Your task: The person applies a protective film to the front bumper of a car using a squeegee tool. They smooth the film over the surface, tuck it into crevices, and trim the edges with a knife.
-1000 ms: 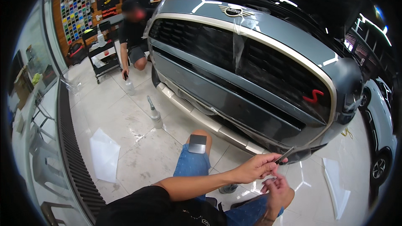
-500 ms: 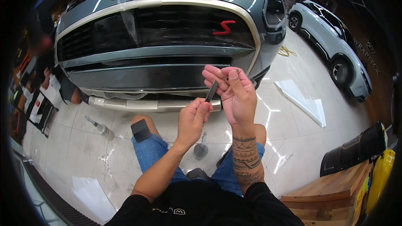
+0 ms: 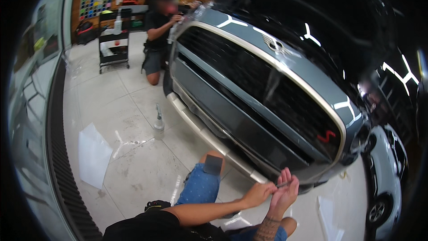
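Observation:
My left hand (image 3: 262,194) is closed on one end of a slim dark tool, like a small cutter (image 3: 281,184); its exact kind is too small to tell. The other end of the tool reaches across to my right hand (image 3: 285,196), whose palm is turned up and fingers are stretched out and partly apart. Both hands are held together in front of the lower right of a grey-blue car front (image 3: 232,107) with a black grille. A dark square pad (image 3: 213,165) rests on my left knee.
A spray bottle (image 3: 158,125) stands on the tiled floor, left of the bumper. White sheets (image 3: 94,156) lie at the left and the lower right. Beyond the car's far left corner a co-worker (image 3: 159,33) kneels near a black cart (image 3: 113,47). A pale car (image 3: 385,174) is parked at right.
My view has swung left and tilted, bringing the co-worker and cart into fuller sight. My hands now appear lower right, the left still on the tool. My right thumb and fingers look less pinched.

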The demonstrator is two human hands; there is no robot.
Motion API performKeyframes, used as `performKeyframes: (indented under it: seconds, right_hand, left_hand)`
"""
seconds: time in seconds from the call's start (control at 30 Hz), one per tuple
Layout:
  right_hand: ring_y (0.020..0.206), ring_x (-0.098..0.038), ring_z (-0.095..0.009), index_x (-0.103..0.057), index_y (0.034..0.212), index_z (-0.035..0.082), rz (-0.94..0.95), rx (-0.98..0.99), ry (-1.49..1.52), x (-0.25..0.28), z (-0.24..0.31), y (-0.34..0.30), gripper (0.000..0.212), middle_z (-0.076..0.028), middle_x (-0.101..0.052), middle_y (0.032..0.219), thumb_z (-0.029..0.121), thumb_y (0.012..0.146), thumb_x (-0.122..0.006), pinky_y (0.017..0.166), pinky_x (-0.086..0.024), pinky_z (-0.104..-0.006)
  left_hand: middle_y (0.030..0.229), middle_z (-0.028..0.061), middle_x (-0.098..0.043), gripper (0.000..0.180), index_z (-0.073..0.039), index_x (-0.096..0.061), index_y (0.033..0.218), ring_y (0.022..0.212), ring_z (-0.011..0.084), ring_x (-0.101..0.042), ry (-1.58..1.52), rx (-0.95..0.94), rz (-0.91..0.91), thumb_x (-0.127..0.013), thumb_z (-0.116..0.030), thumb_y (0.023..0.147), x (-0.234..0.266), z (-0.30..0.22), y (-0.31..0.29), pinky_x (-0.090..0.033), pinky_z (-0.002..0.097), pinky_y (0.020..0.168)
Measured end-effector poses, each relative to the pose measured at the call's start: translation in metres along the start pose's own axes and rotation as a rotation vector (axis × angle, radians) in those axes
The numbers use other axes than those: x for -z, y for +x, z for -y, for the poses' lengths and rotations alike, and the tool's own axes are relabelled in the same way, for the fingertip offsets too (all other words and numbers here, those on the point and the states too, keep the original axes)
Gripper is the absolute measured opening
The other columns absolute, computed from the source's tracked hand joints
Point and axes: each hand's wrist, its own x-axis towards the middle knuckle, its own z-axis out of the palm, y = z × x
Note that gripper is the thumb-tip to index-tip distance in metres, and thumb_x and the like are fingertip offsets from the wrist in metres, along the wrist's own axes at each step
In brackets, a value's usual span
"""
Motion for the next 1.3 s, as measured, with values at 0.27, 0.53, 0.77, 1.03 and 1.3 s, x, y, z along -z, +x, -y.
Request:
performKeyframes:
  seconds: [0.27,0.53,0.77,1.03,1.3]
  right_hand:
    - [0.111,-0.060,-0.024,-0.056,0.119,0.005,0.049,-0.296,0.469,0.102,-0.062,-0.003,0.027,-0.013,-0.058,0.131,0.024,0.101,-0.048,0.085,-0.051,-0.0355]
    - [0.073,-0.059,-0.014,-0.047,0.136,-0.002,-0.324,-0.207,0.600,0.119,-0.007,-0.050,0.049,-0.014,-0.063,0.123,0.008,0.089,-0.058,0.071,-0.053,-0.0241]
    - [0.071,-0.055,-0.009,-0.055,0.125,-0.004,-0.220,0.294,0.195,0.369,0.181,-0.134,0.035,-0.013,-0.065,0.103,0.011,0.094,-0.049,0.059,-0.047,-0.0190]
    - [0.068,-0.062,-0.022,-0.063,0.096,-0.010,-0.861,0.247,-1.380,0.234,0.227,-0.239,0.023,-0.018,-0.067,0.082,0.008,0.092,-0.050,0.064,-0.052,-0.0331]
    - [0.077,-0.056,-0.018,-0.061,0.124,-0.001,-0.282,-0.046,-0.885,0.181,0.093,-0.155,0.036,-0.009,-0.061,0.089,0.022,0.097,-0.053,0.071,-0.048,-0.0309]
  left_hand:
    - [0.085,0.0199,-0.068,0.031,-0.004,-0.063,0.097,0.084,0.0429,-0.064,0.262,0.057,0.251,-0.050,-0.032,0.097,0.010,0.040,-0.025,-0.049,0.0485,0.072]
    - [0.078,0.0135,-0.064,0.034,-0.001,-0.061,0.084,0.076,0.0290,-0.061,-0.122,-0.205,0.513,-0.047,-0.028,0.099,0.020,0.041,-0.025,-0.046,0.0391,0.071]
    - [0.061,0.0079,-0.058,0.049,0.002,-0.058,0.071,0.059,0.0190,-0.055,-0.166,-0.155,0.581,-0.051,-0.038,0.099,0.010,0.004,-0.021,-0.043,0.0342,0.059]
    - [0.064,0.0116,-0.062,0.048,0.001,-0.063,0.070,0.064,0.0221,-0.061,-0.184,-0.189,0.561,-0.052,-0.036,0.098,-0.027,0.011,-0.022,-0.044,0.0361,0.059]
    - [0.092,0.0062,-0.064,0.024,0.000,-0.051,0.104,0.074,0.0110,-0.055,-0.659,0.099,0.642,-0.042,-0.023,0.104,-0.052,-0.008,-0.013,-0.046,0.0260,0.070]
